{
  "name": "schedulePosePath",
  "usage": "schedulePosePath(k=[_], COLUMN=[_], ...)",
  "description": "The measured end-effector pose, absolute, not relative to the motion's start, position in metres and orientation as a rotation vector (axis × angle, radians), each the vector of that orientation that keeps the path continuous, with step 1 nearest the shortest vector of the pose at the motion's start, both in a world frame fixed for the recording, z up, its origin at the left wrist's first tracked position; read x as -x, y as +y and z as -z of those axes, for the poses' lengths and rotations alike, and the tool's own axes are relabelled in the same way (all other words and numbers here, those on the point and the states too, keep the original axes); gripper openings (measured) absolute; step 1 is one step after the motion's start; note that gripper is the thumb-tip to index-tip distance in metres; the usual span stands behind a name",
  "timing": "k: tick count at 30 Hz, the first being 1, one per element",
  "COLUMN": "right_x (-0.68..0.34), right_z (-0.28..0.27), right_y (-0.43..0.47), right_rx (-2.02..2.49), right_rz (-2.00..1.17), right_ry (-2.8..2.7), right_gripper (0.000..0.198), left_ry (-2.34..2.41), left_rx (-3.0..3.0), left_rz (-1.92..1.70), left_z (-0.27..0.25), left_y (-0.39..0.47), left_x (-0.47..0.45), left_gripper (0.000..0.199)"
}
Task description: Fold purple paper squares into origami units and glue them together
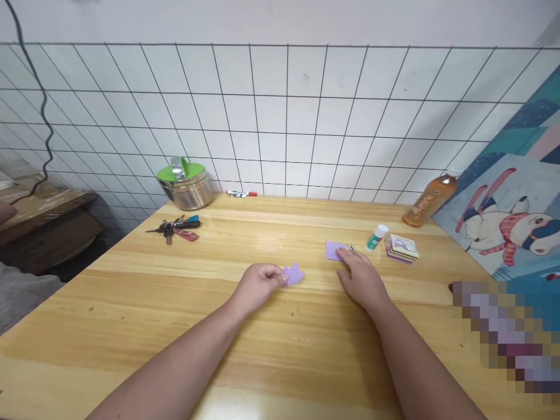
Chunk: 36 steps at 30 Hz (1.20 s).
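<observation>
Between the thumb and fingers of my left hand (261, 286) is a small purple paper cutout (294, 273) with pointed edges, held just above the wooden table. My right hand (361, 276) lies palm down with its fingers extended, the fingertips over the right side of a flat purple paper piece (333, 250). Something thin and dark shows behind those fingertips, too covered to name. Just beyond this hand a glue stick (377, 237) with a white cap stands upright. Beside it sits a stack of coloured paper (402, 248).
At the back left stand a steel pot (186, 186) with a green lid and, before it, a bunch of keys (177, 227). A marker (242, 193) lies by the tiled wall. An amber bottle (431, 200) and a bear picture (511, 221) are at the right.
</observation>
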State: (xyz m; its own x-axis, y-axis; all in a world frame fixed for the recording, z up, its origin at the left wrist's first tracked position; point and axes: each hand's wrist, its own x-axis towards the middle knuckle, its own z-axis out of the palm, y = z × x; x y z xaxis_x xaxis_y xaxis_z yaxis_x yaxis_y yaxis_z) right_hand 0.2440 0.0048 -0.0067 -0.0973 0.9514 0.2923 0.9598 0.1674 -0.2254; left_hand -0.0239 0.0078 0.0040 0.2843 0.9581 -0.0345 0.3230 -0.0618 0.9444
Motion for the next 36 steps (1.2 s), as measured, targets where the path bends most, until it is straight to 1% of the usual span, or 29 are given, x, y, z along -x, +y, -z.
schedulePosePath(k=[2, 4, 8, 11, 14, 18, 22, 25, 27, 30, 33, 36], right_x=[-0.243, -0.239, -0.235, -0.234, -0.233, -0.232, -0.230, -0.228, -0.228, -0.231, -0.234, -0.234], right_z=[0.008, 0.006, 0.002, 0.001, 0.000, -0.006, -0.014, -0.017, -0.017, -0.013, -0.008, -0.007], right_y=[0.006, 0.005, 0.000, -0.002, -0.003, -0.005, -0.007, -0.008, -0.008, -0.007, -0.006, -0.007], right_rx=[1.935, 2.047, 2.112, 2.098, 2.083, 2.127, 2.180, 2.279, 2.305, 2.204, 2.065, 1.981], right_rz=[0.069, 0.126, 0.225, 0.300, 0.349, 0.377, 0.305, 0.197, 0.141, 0.110, 0.114, 0.143], right_ry=[-2.076, -2.036, -2.079, -2.131, -2.133, -1.958, -1.750, -1.698, -1.696, -1.696, -1.713, -1.764], right_gripper=[0.042, 0.035, 0.025, 0.023, 0.025, 0.022, 0.019, 0.022, 0.026, 0.026, 0.029, 0.029], left_ry=[1.286, 1.407, 1.646, 1.688, 1.753, 1.874, 1.725, 1.497, 1.390, 1.403, 1.639, 1.981], left_rx=[-1.650, -1.739, -1.911, -2.025, -2.037, -1.985, -1.923, -1.709, -1.599, -1.587, -1.727, -1.916], left_rz=[-0.828, -0.841, -0.889, -0.805, -0.740, -0.681, -0.772, -0.900, -0.955, -0.981, -0.926, -0.867], left_z=[-0.002, 0.003, 0.009, 0.010, 0.009, 0.006, 0.008, 0.013, 0.016, 0.017, 0.015, 0.010], left_y=[0.013, 0.021, 0.037, 0.044, 0.046, 0.041, 0.038, 0.039, 0.040, 0.041, 0.041, 0.038], left_x=[0.029, 0.035, 0.049, 0.055, 0.055, 0.050, 0.046, 0.044, 0.043, 0.044, 0.047, 0.048], left_gripper=[0.026, 0.027, 0.024, 0.023, 0.024, 0.023, 0.023, 0.024, 0.030, 0.044, 0.058, 0.062])
